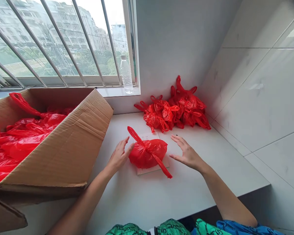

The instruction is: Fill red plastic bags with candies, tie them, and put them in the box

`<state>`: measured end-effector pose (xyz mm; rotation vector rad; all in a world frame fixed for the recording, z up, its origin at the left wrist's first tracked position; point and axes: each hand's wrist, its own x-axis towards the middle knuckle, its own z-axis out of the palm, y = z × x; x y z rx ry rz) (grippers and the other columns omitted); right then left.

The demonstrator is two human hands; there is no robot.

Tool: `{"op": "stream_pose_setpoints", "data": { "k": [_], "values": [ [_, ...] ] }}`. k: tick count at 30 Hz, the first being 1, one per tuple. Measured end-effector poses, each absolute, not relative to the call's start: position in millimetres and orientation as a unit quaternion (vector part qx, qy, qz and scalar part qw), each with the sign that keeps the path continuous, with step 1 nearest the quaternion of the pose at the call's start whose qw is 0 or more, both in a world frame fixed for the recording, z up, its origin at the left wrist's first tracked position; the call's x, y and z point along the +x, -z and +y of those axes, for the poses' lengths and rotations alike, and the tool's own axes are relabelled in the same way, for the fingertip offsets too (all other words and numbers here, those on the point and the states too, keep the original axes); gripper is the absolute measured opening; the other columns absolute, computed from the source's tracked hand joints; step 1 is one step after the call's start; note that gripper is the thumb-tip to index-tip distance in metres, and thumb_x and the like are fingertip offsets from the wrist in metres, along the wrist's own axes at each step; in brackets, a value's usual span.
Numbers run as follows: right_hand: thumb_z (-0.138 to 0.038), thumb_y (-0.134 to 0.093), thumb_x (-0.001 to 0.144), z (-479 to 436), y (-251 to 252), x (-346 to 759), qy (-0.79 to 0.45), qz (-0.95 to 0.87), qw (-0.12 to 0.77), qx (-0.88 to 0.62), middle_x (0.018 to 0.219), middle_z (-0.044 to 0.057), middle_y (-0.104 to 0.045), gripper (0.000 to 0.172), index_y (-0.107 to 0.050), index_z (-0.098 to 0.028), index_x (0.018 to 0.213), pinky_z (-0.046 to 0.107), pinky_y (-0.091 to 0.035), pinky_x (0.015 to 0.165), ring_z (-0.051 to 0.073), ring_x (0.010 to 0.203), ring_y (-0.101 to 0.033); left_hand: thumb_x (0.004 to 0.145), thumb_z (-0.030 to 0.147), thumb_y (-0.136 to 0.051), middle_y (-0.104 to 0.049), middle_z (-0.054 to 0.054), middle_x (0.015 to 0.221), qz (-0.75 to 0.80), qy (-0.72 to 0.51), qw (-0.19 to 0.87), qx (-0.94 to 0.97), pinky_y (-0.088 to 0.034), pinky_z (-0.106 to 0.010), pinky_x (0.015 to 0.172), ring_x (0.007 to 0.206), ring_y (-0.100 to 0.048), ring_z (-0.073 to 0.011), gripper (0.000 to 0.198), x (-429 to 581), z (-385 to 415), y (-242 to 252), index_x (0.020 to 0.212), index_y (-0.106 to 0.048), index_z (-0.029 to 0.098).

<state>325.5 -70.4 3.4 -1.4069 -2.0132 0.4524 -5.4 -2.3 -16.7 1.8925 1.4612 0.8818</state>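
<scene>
A filled red plastic bag (148, 152) rests on a small white scale (150, 169) in the middle of the white counter (161, 195). Its two handles stick out loose, one up to the left and one down to the right. My left hand (119, 156) is open beside the bag's left side, fingertips touching or nearly touching it. To the bag's right hovers my right hand (186, 152), open and flat with fingers stretched out, a little apart from the bag.
A large cardboard box (71, 147) full of red bags stands at the left. Several tied red bags (176, 111) are piled at the back against the wall. A clear plastic bottle (126, 73) stands on the window sill. Tiled wall on the right.
</scene>
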Motion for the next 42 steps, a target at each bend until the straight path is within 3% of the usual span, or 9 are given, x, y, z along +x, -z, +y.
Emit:
{"op": "stream_pose_setpoints", "data": {
  "k": [3, 7, 12, 27, 35, 42],
  "values": [
    [-0.054, -0.067, 0.084, -52, 5, 289, -0.088, -0.851, 0.26, -0.447, 0.163, 0.016, -0.024, 0.098, -0.014, -0.022, 0.16, 0.055, -0.026, 0.12, 0.031, 0.15, -0.023, 0.096, 0.057, -0.044, -0.046, -0.014, 0.15, 0.493, -0.275, 0.16, 0.81, -0.032, -0.05, 0.115, 0.138, -0.042, -0.0307, 0.062, 16, -19, 14, 0.146, -0.044, 0.022],
    [-0.054, -0.062, 0.085, -26, 22, 247, -0.055, -0.879, 0.216, -0.421, 0.162, 0.019, -0.022, 0.099, -0.013, -0.011, 0.159, 0.055, -0.013, 0.123, 0.031, 0.152, -0.018, 0.098, 0.054, -0.042, -0.041, -0.015, 0.154, 0.448, -0.234, 0.06, 0.861, -0.023, -0.051, 0.12, 0.145, -0.034, -0.0301, 0.064, 41, -19, 24, 0.15, -0.038, 0.017],
    [-0.059, -0.057, 0.086, -15, 48, 243, -0.068, -0.858, 0.197, -0.469, 0.162, 0.019, -0.023, 0.097, -0.016, -0.009, 0.159, 0.054, -0.018, 0.122, 0.031, 0.151, -0.02, 0.099, 0.053, -0.038, -0.039, -0.022, 0.154, 0.465, -0.214, 0.012, 0.859, -0.025, -0.052, 0.12, 0.147, -0.032, -0.0324, 0.067, 36, -8, 52, 0.146, -0.042, 0.006],
    [-0.059, -0.049, 0.093, -16, 73, 241, -0.057, -0.866, 0.171, -0.466, 0.159, 0.018, -0.031, 0.081, -0.033, -0.006, 0.153, 0.054, -0.018, 0.123, 0.032, 0.149, -0.027, 0.098, 0.052, -0.041, -0.041, -0.021, 0.153, 0.456, -0.23, 0.026, 0.859, -0.03, -0.051, 0.119, 0.145, -0.035, -0.0334, 0.066, 36, -7, 68, 0.146, -0.043, 0.007],
    [-0.064, -0.047, 0.092, -16, 69, 240, -0.071, -0.866, 0.162, -0.468, 0.159, 0.018, -0.033, 0.085, -0.035, -0.005, 0.152, 0.054, -0.016, 0.123, 0.031, 0.149, -0.027, 0.098, 0.046, -0.045, -0.053, -0.017, 0.143, 0.443, -0.23, 0.034, 0.866, -0.034, -0.051, 0.116, 0.138, -0.043, -0.0328, 0.047, 38, -8, 60, 0.128, -0.058, 0.013],
    [-0.055, -0.056, 0.091, -16, 68, 242, -0.097, -0.86, 0.202, -0.459, 0.156, 0.017, -0.038, 0.078, -0.037, -0.01, 0.151, 0.056, -0.02, 0.122, 0.032, 0.147, -0.031, 0.096, 0.042, -0.051, -0.058, -0.013, 0.134, 0.437, -0.261, 0.087, 0.856, -0.04, -0.051, 0.11, 0.13, -0.049, -0.0317, 0.035, 35, -7, 58, 0.117, -0.062, 0.017]
  ]
}}
